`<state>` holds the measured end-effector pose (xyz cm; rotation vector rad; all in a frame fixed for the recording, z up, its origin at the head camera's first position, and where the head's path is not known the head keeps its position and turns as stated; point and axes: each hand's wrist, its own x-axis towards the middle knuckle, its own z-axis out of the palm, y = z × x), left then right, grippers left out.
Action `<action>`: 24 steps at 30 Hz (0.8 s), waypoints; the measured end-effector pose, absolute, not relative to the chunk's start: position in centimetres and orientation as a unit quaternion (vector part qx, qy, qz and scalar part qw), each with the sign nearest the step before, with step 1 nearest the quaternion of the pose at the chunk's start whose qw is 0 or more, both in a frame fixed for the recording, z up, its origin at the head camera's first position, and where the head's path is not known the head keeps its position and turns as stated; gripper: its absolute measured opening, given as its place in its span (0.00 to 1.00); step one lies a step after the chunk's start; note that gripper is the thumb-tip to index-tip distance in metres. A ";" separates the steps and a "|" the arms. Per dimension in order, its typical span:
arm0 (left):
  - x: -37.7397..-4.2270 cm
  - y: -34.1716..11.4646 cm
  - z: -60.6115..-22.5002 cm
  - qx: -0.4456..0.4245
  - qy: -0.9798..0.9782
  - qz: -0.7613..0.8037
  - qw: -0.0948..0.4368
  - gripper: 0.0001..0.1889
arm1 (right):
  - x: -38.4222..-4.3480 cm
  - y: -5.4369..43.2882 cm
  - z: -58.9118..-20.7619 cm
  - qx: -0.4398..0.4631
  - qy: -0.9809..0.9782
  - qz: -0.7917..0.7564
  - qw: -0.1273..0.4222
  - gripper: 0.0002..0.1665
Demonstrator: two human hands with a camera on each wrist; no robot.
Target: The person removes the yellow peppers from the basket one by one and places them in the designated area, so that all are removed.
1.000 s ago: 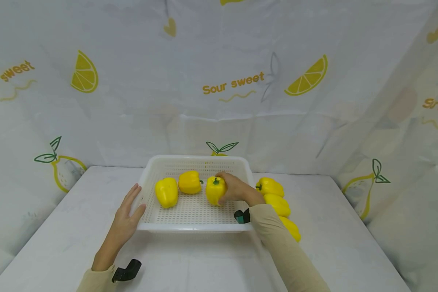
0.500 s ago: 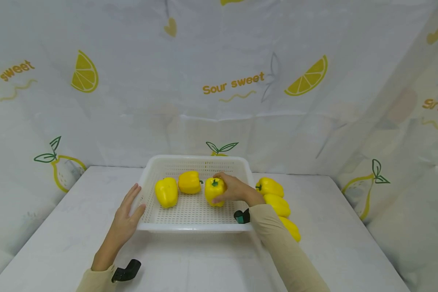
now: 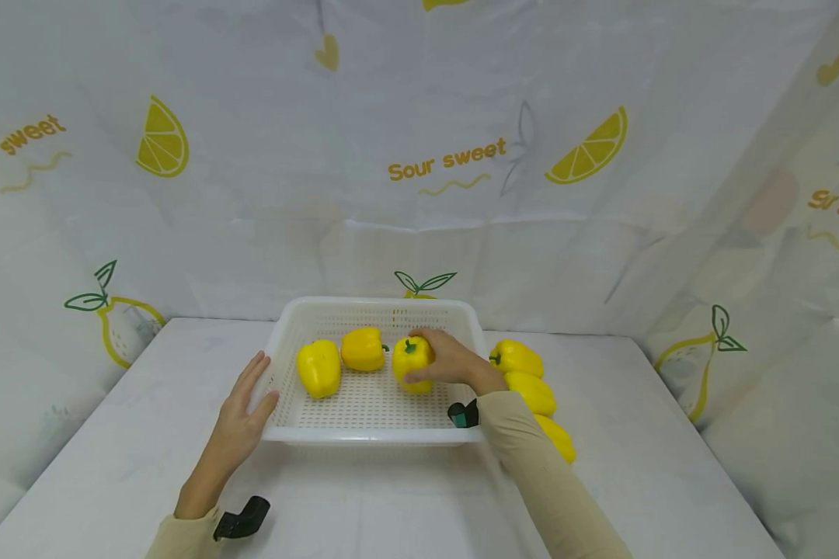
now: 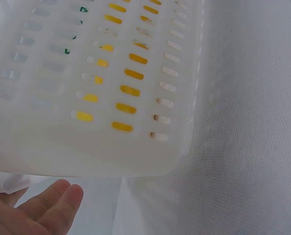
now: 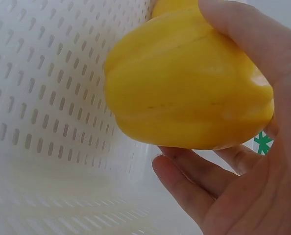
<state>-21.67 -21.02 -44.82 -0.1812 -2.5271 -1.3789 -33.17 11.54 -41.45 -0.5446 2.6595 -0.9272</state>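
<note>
My right hand [image 3: 450,360] holds a yellow bell pepper [image 3: 410,363] inside the white perforated basket [image 3: 370,435], thumb on the near side and fingers behind it. Its green stem faces up in the head view. The right wrist view shows the same pepper [image 5: 184,83] between thumb and fingers, close to the basket's floor. Two more yellow peppers lie in the basket: one at the left [image 3: 318,369] and one at the back [image 3: 363,348]. At the basket's left side, my left hand [image 3: 236,417] has its fingers extended along the wall, its fingertips showing in the left wrist view.
Three yellow peppers [image 3: 529,392] lie in a row on the white table [image 3: 643,450], just right of the basket and partly behind the right forearm. A white curtain with lemon prints [image 3: 287,194] hangs behind the table and along its sides.
The held pepper has shifted slightly left and tilted a little in my right hand, and the thumb has moved across its near face. The left hand and the basket stay where they were.
</note>
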 end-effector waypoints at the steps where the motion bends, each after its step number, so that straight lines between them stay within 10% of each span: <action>1: -21.7 -21.0 -44.8 -0.062 -0.869 -0.474 0.128 0.31 | -33.2 11.5 -41.5 -0.187 0.918 -0.323 0.134 0.51; 24: -21.7 -21.0 -44.9 -0.064 -0.866 -0.479 0.129 0.31 | -32.9 11.4 -41.2 -0.189 0.915 -0.329 0.139 0.49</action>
